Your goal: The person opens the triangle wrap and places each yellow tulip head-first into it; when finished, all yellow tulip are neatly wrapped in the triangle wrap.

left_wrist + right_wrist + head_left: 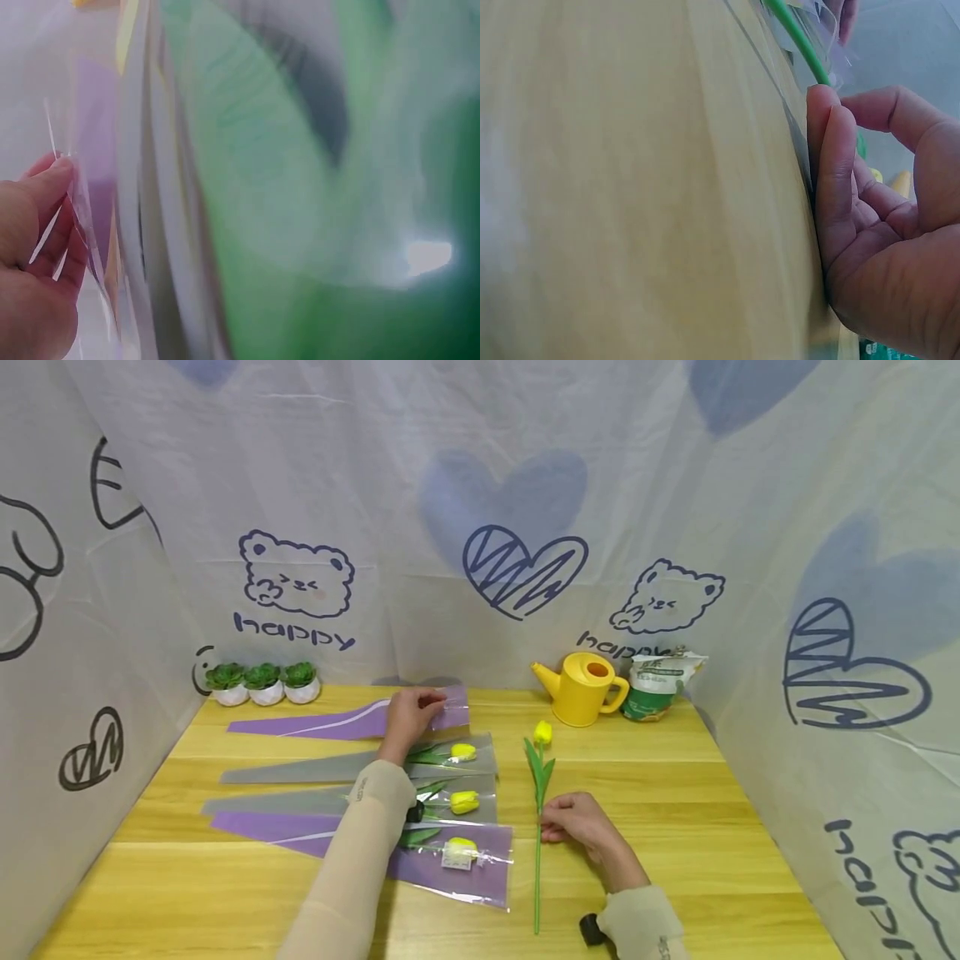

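Observation:
At the back of the row, a purple and clear flower sleeve [345, 721] lies on the table. My left hand [408, 714] is over its wide end; in the left wrist view, thumb and fingers pinch the clear film [82, 187]. A single yellow tulip [543, 732] lies upright in the head view, right of the sleeves. Its green stem [799, 34] is pinched between thumb and fingers of my right hand [585, 822]. Three yellow tulips in sleeves lie in front: two grey sleeves [285, 768] and a purple sleeve [480, 877]. My left forearm covers part of them.
A yellow watering can [581, 692] and a green and white bag [656, 687] stand at the back right. Three small potted succulents [264, 683] line the back left. Printed cloth [405, 527] walls enclose the wooden table [675, 802] at the back and sides.

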The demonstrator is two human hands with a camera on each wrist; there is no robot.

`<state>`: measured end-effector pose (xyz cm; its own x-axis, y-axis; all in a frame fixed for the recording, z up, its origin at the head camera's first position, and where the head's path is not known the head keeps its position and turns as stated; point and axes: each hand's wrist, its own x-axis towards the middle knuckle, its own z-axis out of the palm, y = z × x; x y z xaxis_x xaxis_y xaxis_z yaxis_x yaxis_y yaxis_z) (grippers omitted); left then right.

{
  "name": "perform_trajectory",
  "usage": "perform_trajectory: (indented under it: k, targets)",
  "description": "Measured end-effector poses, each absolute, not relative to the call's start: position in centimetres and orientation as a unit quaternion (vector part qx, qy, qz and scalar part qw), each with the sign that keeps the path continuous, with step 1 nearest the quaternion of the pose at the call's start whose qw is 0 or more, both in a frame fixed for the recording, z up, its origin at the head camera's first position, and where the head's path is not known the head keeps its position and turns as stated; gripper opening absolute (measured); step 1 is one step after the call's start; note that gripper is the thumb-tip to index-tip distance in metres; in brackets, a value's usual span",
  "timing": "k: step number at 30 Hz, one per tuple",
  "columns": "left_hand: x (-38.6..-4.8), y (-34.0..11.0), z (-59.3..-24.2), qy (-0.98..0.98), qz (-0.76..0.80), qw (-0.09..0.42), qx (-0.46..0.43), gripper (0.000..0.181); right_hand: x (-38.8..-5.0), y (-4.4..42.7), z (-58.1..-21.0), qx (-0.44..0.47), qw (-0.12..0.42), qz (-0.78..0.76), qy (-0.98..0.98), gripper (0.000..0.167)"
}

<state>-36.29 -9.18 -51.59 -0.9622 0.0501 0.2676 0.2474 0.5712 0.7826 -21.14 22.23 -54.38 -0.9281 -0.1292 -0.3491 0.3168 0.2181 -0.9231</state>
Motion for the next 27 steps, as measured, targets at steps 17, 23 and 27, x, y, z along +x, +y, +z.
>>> perform_trajectory:
  k: [17,23,27]
  targets:
    - [-35.7,-9.6,-51.7,-0.889,-0.445,0.053,-0.091,0.015,-22.6,22.9,-49.3,0.102,-0.1,-0.687,0.713,0.014]
    - [-35.6,-10.0,-51.7,-0.894,-0.438,0.031,-0.087,0.016,-24.1,22.6,-48.3,0.116,-0.186,-0.713,0.666,0.003]
    - [-35.4,-10.1,-51.4,-0.893,-0.441,0.022,-0.093,0.016,-25.2,22.2,-48.4,0.138,-0.198,-0.737,0.631,0.008]
